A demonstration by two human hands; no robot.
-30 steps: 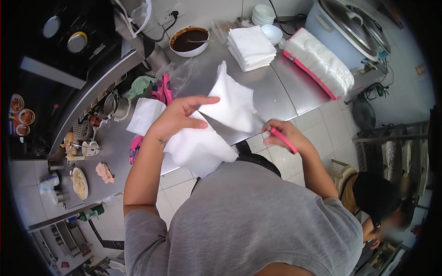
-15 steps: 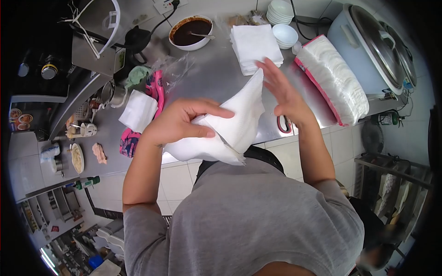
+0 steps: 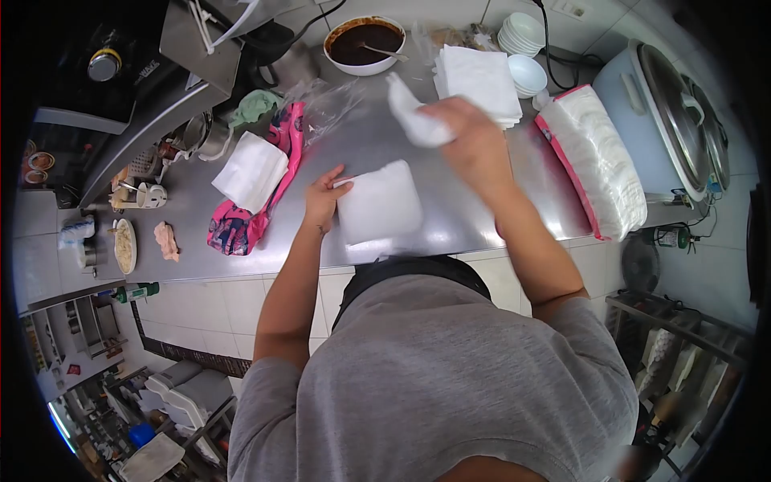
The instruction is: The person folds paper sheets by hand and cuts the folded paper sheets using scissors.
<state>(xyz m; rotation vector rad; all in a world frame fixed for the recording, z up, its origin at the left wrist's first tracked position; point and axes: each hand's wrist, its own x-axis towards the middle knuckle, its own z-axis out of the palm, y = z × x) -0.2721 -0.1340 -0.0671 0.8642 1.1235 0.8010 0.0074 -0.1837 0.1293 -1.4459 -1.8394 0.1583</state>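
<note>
My left hand (image 3: 324, 198) pinches the left edge of a squarish white paper towel (image 3: 381, 205) between thumb and fingers, close to the counter's front edge. My right hand (image 3: 474, 136), smeared by motion, is closed on another white paper towel (image 3: 418, 120), whose curled end sticks out to the left. Just beyond that hand lies a neat stack of white paper towels (image 3: 480, 84). A smaller folded white pile (image 3: 250, 170) rests to the left on pink plastic packaging (image 3: 233, 229).
A bowl of dark sauce (image 3: 363, 46) with a spoon stands at the back of the steel counter (image 3: 297, 241). White bowls (image 3: 526, 74) are behind the stack. To the right are a large wrapped pack of paper towels (image 3: 594, 161) and a lidded cooker (image 3: 666, 112).
My right hand, earlier open and apart, now grips a paper towel left of the stack. My left hand has moved lower and left, and its paper now shows as a flat square.
</note>
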